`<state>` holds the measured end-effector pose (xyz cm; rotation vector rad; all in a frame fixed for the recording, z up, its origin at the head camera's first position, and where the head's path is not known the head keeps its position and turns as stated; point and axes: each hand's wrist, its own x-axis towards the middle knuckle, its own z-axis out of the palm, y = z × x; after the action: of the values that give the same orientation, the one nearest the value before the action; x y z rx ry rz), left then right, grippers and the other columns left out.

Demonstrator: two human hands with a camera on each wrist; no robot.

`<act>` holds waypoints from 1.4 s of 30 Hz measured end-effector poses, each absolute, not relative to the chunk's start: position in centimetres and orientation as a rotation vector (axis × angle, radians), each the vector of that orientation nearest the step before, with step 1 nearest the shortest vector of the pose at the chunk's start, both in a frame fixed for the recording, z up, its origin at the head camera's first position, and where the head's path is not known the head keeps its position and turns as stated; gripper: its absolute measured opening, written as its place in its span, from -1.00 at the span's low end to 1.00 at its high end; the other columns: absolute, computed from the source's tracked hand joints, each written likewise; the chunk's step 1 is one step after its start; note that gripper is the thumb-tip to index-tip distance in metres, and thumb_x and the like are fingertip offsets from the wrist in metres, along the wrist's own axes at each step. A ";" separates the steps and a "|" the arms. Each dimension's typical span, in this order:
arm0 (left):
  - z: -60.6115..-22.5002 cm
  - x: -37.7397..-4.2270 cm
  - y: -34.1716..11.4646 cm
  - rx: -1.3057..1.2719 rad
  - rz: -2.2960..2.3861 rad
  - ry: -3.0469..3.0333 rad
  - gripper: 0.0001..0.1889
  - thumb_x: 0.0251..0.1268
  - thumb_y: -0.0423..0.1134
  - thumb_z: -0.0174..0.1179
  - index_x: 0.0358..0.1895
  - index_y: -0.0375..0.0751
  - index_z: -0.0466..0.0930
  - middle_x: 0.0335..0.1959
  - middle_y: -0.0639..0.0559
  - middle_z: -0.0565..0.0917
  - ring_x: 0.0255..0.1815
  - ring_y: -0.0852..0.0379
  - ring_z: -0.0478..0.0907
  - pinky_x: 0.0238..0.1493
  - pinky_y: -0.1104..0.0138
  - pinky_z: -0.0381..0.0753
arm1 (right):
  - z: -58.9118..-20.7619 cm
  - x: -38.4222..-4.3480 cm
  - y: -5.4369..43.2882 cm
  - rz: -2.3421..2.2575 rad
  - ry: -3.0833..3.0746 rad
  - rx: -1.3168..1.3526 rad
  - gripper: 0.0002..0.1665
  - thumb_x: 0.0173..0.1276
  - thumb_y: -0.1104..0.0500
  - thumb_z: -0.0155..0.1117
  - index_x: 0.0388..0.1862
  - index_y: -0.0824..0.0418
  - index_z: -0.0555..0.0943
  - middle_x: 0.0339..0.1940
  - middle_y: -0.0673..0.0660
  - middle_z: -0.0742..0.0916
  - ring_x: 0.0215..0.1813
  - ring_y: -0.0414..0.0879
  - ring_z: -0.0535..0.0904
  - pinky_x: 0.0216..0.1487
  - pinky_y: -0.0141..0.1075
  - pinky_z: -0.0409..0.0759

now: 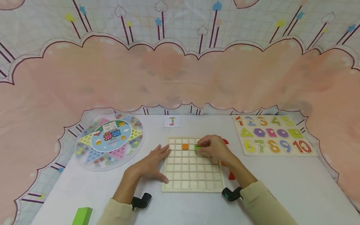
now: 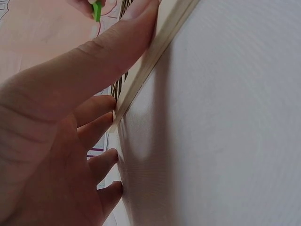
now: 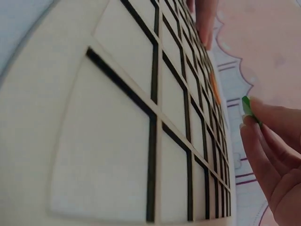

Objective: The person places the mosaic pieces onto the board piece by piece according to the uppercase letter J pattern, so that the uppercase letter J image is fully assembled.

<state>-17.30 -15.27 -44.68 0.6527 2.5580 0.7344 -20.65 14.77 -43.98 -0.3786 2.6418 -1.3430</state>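
Pinching a green piece point(image 1: 196, 148) over a gridded board point(image 1: 193, 176), the right hand point(image 1: 215, 147) hovers near an orange tile point(image 1: 185, 146); the spread left hand point(image 1: 151, 162) touches the board.

A white table point(image 1: 315, 190) bears gridded board point(image 1: 193, 176), card point(image 1: 177, 125), puzzle point(image 1: 281, 154), block point(image 1: 82, 216).

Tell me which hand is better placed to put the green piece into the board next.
Likely the right hand: it pinches the green piece over the grid board, while the left hand touches the board's left edge and holds no piece.
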 end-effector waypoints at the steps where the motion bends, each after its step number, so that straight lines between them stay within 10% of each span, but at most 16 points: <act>1: -44.7 -17.3 -15.2 0.649 0.731 2.554 0.24 -0.20 -0.02 0.67 0.60 -0.30 0.13 0.72 -0.12 0.01 0.74 -0.31 -0.24 0.69 -0.23 -0.14 | -44.1 -20.7 14.6 -1.336 2.646 -0.370 -0.81 0.17 0.24 0.57 -0.20 0.15 0.83 -0.09 0.11 0.83 -0.18 -0.16 0.72 -0.16 -0.41 0.69; 42: -44.6 -17.2 -15.0 0.581 0.731 2.561 0.24 -0.22 -0.04 0.68 0.61 -0.23 0.14 0.72 -0.05 0.01 0.75 -0.24 -0.25 0.71 -0.18 -0.14 | -45.3 -22.8 11.9 -1.132 2.747 -0.335 -0.83 0.13 0.19 0.61 -0.27 0.16 0.84 -0.13 0.10 0.84 -0.03 -0.04 0.75 0.10 -0.11 0.70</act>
<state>-17.24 -14.99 -44.59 0.5815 2.5615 0.7307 -22.78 11.88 -45.30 -0.3346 2.7467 -1.1324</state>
